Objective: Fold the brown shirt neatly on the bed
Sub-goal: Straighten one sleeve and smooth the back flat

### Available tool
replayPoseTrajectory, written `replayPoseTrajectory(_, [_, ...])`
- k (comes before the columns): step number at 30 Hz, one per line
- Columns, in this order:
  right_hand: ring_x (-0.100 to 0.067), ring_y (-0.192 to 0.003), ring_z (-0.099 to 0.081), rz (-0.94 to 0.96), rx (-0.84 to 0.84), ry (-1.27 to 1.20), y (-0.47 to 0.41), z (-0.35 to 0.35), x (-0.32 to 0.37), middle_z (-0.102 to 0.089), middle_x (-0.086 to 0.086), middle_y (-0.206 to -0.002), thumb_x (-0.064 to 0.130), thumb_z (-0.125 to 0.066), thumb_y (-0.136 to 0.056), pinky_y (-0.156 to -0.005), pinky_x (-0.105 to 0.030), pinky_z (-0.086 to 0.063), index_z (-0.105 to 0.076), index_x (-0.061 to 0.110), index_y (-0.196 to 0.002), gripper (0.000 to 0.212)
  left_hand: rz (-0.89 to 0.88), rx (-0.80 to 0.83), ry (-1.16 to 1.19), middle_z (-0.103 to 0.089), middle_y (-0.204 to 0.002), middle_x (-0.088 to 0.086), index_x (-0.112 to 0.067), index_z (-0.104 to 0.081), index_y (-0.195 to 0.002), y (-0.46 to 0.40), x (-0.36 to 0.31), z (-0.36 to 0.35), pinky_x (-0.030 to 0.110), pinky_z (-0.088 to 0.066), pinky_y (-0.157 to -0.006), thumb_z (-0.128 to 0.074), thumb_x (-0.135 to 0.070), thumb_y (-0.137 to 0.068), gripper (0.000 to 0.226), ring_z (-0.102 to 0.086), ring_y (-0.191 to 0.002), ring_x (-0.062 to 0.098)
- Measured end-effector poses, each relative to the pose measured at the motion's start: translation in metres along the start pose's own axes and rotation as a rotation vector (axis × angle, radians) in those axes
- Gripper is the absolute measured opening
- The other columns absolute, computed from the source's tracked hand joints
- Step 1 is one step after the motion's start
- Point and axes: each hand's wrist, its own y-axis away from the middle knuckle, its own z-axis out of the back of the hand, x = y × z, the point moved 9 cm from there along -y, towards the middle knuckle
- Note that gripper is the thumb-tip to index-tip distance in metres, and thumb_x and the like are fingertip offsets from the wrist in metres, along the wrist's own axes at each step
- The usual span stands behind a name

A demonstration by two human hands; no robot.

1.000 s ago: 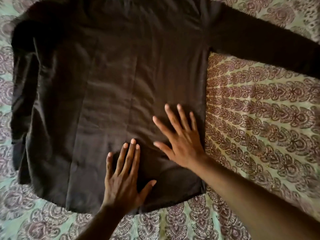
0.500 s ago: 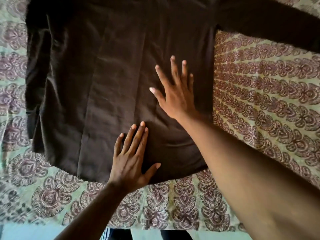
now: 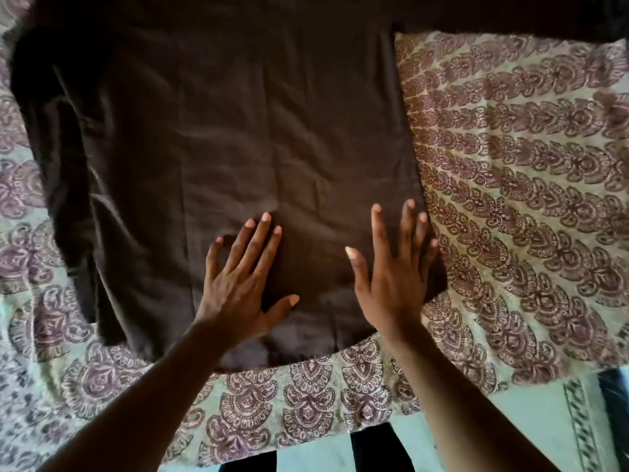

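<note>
Smoothing step: left hand (image 3: 238,284) and right hand (image 3: 394,277) flat, fingers straight, pressing lower part of brown shirt (image 3: 238,131) spread on patterned bedspread (image 3: 510,199). Gripping nothing. Next, probably: folding outstretched right sleeve (image 3: 510,18) inward.

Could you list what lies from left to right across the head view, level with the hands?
Patterned bedspread → folded side of the brown shirt → left hand → right hand → bedspread again.
</note>
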Motion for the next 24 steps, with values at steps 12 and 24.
replayPoseTrajectory(12, [-0.029,-0.16,-0.008,-0.051,0.049,0.102,0.074,-0.036,0.018,-0.004,0.0,-0.174,0.066,-0.035,-0.102,-0.123,-0.059,-0.019,-0.021,0.04,-0.162,0.067,-0.088,0.053,0.0,-0.003,-0.173,0.006,-0.009,-0.014,-0.163,0.009,0.006,-0.003,0.058,-0.018,-0.123,-0.049,-0.089,-0.072,0.126,-0.006,-0.16,0.026])
replayPoseTrajectory(24, [-0.03,-0.16,-0.006,-0.147,0.012,0.085,0.061,-0.053,0.064,-0.006,-0.007,-0.173,0.065,-0.029,-0.104,-0.124,-0.06,-0.013,-0.02,0.031,-0.163,0.069,-0.135,0.159,-0.026,0.01,-0.173,0.007,-0.009,-0.003,-0.164,0.01,0.011,-0.017,0.06,-0.009,-0.123,-0.041,-0.111,-0.038,0.167,0.006,-0.16,0.028])
